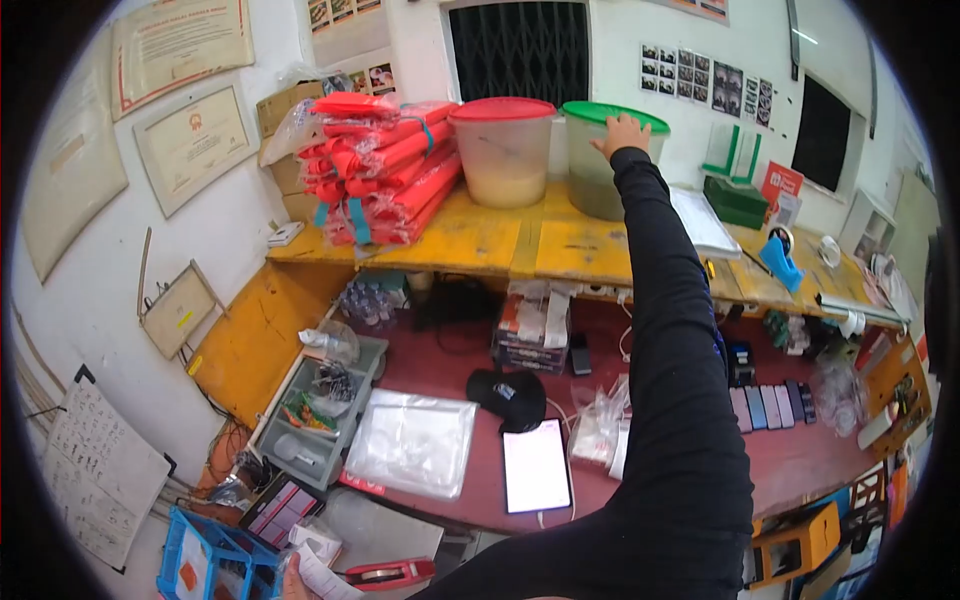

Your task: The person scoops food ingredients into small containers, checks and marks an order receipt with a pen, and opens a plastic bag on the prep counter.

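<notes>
My right hand (622, 136) is stretched far forward, at the front of the green lid (590, 110) on a translucent bucket (592, 180). Its fingers look spread over the lid's edge, and the black sleeve hides part of the bucket. At the bottom left, my left hand (293, 582) is partly in view, its fingers closed on a white printed paper slip (322, 577). Near that hand lie a red tape dispenser (400, 572) and a blue plastic basket (185, 555).
A red-lidded bucket (503, 150) and stacked red packages (385, 170) stand on the yellow shelf (480, 245). Below, the red desk (450, 350) bears clear plastic bags (412, 440), a lit tablet (536, 468), a black cap (507, 397), several phones (772, 407) and a grey tray (355, 425).
</notes>
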`<state>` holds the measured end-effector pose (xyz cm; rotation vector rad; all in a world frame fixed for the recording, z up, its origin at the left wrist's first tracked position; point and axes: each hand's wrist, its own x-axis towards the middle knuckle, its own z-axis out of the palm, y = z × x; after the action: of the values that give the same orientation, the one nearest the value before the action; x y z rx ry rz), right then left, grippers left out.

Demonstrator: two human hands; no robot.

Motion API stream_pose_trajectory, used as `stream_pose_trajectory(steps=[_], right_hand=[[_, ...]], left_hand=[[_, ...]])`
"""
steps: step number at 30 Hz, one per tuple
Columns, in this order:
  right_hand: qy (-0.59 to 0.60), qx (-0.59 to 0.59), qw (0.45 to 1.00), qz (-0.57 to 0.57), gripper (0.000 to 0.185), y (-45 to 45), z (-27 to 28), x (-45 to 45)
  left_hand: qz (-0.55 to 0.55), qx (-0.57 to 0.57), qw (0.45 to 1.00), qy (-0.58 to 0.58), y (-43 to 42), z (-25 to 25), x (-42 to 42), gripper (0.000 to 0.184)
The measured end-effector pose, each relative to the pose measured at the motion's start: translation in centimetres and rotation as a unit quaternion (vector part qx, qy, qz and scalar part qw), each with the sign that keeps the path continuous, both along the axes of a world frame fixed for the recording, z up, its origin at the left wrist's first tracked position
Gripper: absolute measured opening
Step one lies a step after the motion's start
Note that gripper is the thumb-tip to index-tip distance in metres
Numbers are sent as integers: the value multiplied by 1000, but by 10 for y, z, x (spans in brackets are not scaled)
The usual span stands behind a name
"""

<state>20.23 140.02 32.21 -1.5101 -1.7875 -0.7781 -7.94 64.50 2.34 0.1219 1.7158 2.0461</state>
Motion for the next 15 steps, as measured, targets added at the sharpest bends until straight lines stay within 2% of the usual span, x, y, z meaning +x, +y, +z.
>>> stream_pose_trajectory(steps=[1, 4, 5, 8, 10, 11, 12, 13, 14, 15], right_hand=[[-29, 48, 998, 1, 50, 4, 1, 3], [-70, 46, 993, 77, 45, 27, 3, 18], [-89, 108, 981, 135, 41, 38, -1, 25], [-131, 138, 964, 185, 37, 33, -2, 41], [-43, 105, 963, 243, 22, 65, 0, 58], [-47, 140, 955, 259, 19, 28, 8, 57], [-75, 106, 970, 206, 22, 1, 21, 55], [-117, 120, 963, 213, 28, -31, 32, 54], [-126, 221, 916, 311, 35, -46, 39, 57], [-135, 167, 925, 314, 32, -85, 48, 55]], left_hand=[[-5, -11, 1000, 9, 16, 8, 4, 42], [-24, -57, 998, 23, 47, 29, 23, 39], [-57, -108, 978, 172, 54, 36, 32, 37], [-83, 89, 984, 127, 71, -4, 21, 54], [-57, 62, 982, 170, 84, 3, 29, 42], [-35, 40, 981, 187, 90, 14, 32, 37], [-43, 33, 982, 182, 94, 28, 38, 37], [-29, 29, 984, 173, 92, 28, 39, 36], [-25, 17, 980, 195, 85, 20, 34, 37], [-14, 41, 986, 162, 85, 28, 40, 38]])
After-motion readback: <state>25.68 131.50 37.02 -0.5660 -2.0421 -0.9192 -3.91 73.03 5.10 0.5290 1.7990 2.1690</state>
